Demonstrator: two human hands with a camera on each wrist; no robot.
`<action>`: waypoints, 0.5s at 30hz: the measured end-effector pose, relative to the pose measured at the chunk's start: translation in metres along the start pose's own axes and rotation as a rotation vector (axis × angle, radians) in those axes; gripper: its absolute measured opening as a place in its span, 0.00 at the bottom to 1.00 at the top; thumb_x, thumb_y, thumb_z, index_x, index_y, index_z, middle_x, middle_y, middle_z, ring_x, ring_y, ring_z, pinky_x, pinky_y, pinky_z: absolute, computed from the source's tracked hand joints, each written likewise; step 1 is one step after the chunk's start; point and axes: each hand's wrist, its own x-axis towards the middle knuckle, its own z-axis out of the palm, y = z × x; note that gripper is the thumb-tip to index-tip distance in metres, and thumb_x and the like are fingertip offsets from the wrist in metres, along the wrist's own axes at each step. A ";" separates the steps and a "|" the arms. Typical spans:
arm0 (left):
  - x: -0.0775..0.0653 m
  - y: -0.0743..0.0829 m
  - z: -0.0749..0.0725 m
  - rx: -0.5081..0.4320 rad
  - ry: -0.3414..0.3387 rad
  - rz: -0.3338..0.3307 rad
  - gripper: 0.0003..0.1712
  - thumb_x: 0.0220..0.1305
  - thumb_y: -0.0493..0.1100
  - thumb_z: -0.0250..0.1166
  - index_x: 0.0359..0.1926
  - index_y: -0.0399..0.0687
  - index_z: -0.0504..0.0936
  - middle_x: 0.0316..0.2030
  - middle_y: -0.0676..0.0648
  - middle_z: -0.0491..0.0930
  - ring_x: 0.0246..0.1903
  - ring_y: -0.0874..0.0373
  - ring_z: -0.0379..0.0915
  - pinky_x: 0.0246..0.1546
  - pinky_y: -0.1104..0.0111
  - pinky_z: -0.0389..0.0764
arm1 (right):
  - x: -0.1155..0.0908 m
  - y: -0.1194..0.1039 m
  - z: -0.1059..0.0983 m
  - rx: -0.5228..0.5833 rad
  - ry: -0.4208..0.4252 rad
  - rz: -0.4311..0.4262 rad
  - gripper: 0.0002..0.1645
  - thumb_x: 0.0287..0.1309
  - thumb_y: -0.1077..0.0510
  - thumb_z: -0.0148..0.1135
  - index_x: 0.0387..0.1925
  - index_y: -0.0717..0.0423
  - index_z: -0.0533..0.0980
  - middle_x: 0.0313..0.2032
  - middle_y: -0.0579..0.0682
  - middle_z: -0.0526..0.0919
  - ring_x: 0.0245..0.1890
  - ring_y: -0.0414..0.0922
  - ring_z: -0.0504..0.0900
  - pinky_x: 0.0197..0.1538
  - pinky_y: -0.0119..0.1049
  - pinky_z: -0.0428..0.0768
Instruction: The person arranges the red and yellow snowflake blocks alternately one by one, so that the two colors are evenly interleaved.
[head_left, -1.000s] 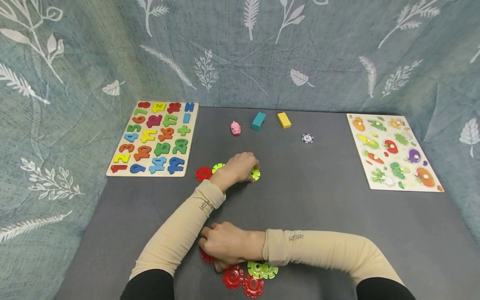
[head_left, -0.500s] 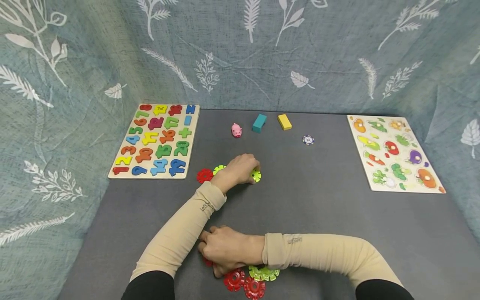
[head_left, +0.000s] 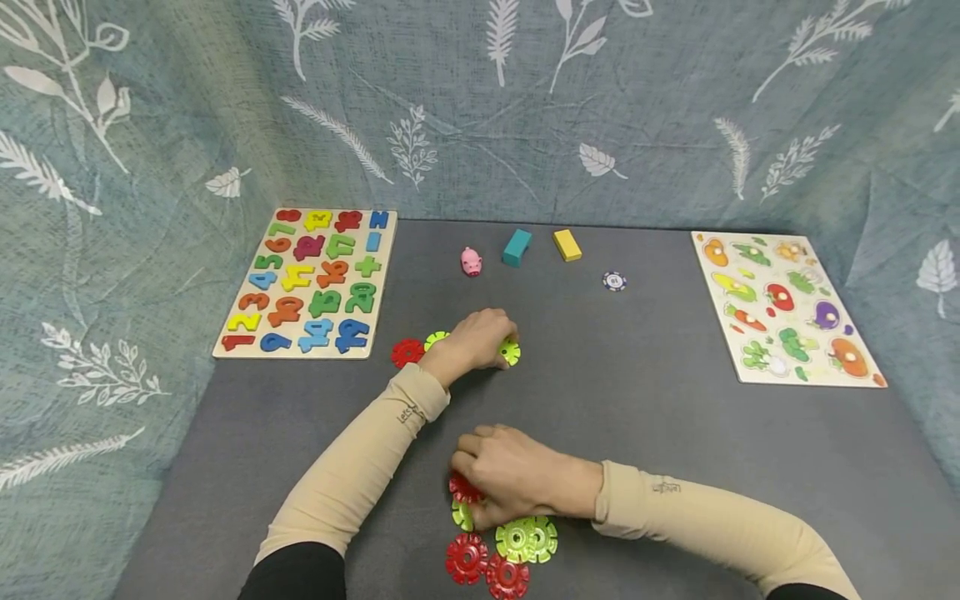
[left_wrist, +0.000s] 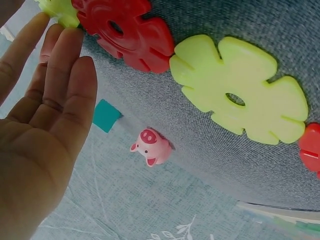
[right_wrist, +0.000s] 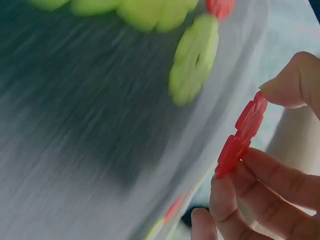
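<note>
My left hand (head_left: 474,340) reaches over a row of flat flower-shaped plastic discs. Its fairly straight fingers (left_wrist: 75,82) touch the yellow-green disc (head_left: 511,352) at the row's right end. Also in the row are a red disc (left_wrist: 125,35), a yellow-green disc (left_wrist: 240,90) and another red disc (head_left: 407,352); the hand covers part of the row in the head view. Closer to me, my right hand (head_left: 517,475) pinches a red flower disc (right_wrist: 242,135) by its edges, thumb on one side and fingers on the other. Beneath that hand lies a yellow-green disc (head_left: 462,516).
Near the front lie red discs (head_left: 467,558) and overlapping yellow-green discs (head_left: 516,542). Toward the back are a pink toy pig (head_left: 471,262), a teal block (head_left: 517,247), a yellow block (head_left: 567,245) and a poker chip (head_left: 614,281). A number puzzle (head_left: 360,346) and a vegetable puzzle (head_left: 750,373) flank them.
My right hand has moved rightward from the front pile with a red disc in its fingers, and a yellow-green disc now shows below it. My left hand has stayed in place.
</note>
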 end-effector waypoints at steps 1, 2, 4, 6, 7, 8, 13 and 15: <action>0.000 0.000 0.000 -0.003 0.005 -0.002 0.21 0.52 0.43 0.74 0.48 0.42 0.84 0.44 0.43 0.81 0.44 0.51 0.76 0.47 0.58 0.77 | -0.005 0.007 -0.002 0.012 0.017 0.026 0.20 0.36 0.42 0.69 0.29 0.49 0.76 0.27 0.41 0.77 0.25 0.38 0.72 0.29 0.30 0.72; 0.000 0.000 0.000 -0.006 0.008 -0.005 0.21 0.52 0.43 0.75 0.48 0.42 0.84 0.44 0.43 0.81 0.44 0.51 0.76 0.47 0.58 0.78 | -0.011 0.015 -0.003 0.019 0.037 0.056 0.20 0.35 0.43 0.69 0.30 0.49 0.77 0.27 0.41 0.77 0.25 0.38 0.72 0.29 0.30 0.73; 0.000 0.001 0.000 -0.013 0.011 -0.011 0.22 0.51 0.43 0.75 0.48 0.41 0.83 0.44 0.43 0.81 0.44 0.50 0.76 0.47 0.58 0.78 | -0.021 0.032 -0.005 0.040 0.062 0.125 0.20 0.34 0.45 0.70 0.31 0.51 0.78 0.28 0.42 0.77 0.26 0.38 0.73 0.30 0.31 0.74; -0.001 0.001 0.000 -0.021 0.012 -0.015 0.23 0.51 0.43 0.75 0.49 0.40 0.82 0.44 0.42 0.81 0.44 0.50 0.76 0.47 0.57 0.78 | -0.031 0.051 -0.004 0.060 0.082 0.197 0.21 0.34 0.48 0.70 0.33 0.53 0.80 0.29 0.43 0.78 0.26 0.38 0.74 0.30 0.31 0.75; -0.001 0.001 0.000 -0.021 0.011 -0.016 0.23 0.51 0.43 0.75 0.49 0.40 0.82 0.44 0.42 0.81 0.44 0.50 0.76 0.47 0.58 0.78 | -0.036 0.061 -0.004 0.067 0.089 0.236 0.22 0.34 0.48 0.71 0.34 0.54 0.80 0.29 0.44 0.79 0.26 0.38 0.75 0.31 0.31 0.76; -0.001 0.001 -0.001 -0.019 0.010 -0.016 0.23 0.52 0.43 0.75 0.48 0.40 0.82 0.44 0.42 0.81 0.44 0.50 0.76 0.47 0.58 0.78 | -0.039 0.071 -0.004 0.071 0.092 0.274 0.22 0.34 0.49 0.71 0.35 0.55 0.81 0.30 0.45 0.79 0.26 0.38 0.76 0.30 0.32 0.77; -0.001 -0.001 -0.001 -0.007 0.018 0.001 0.21 0.51 0.43 0.75 0.45 0.40 0.83 0.41 0.43 0.81 0.42 0.51 0.77 0.45 0.58 0.78 | -0.047 0.112 -0.001 0.101 0.077 0.431 0.23 0.36 0.50 0.73 0.38 0.57 0.82 0.31 0.48 0.80 0.27 0.40 0.77 0.30 0.32 0.78; -0.001 -0.001 -0.001 -0.007 0.022 0.008 0.20 0.50 0.43 0.75 0.44 0.40 0.83 0.41 0.43 0.81 0.42 0.50 0.77 0.45 0.58 0.78 | -0.047 0.124 0.001 0.124 0.069 0.465 0.23 0.37 0.50 0.73 0.38 0.57 0.82 0.32 0.49 0.80 0.27 0.40 0.77 0.31 0.33 0.79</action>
